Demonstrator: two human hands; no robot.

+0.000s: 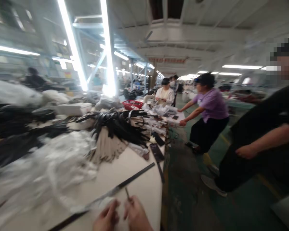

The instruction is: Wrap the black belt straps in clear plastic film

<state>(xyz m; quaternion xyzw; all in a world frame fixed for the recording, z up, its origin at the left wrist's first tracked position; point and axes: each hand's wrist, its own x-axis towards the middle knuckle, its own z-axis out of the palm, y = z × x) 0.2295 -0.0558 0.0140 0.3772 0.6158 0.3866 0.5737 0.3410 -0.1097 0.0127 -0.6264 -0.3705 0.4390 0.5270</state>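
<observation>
A thin metal pin (127,193) (or so it seems, given the blur) stands pinched in the right hand (135,213) at bottom centre. The left hand (107,215) sits just beside it, curled, its hold unclear. Both are over a long black strap (135,176) lying diagonally on the white bench (106,179), with a heap of black straps (118,128) beyond.

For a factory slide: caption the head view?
Left hand and right hand at a black strap on a white table, heaped straps beyond.
</observation>
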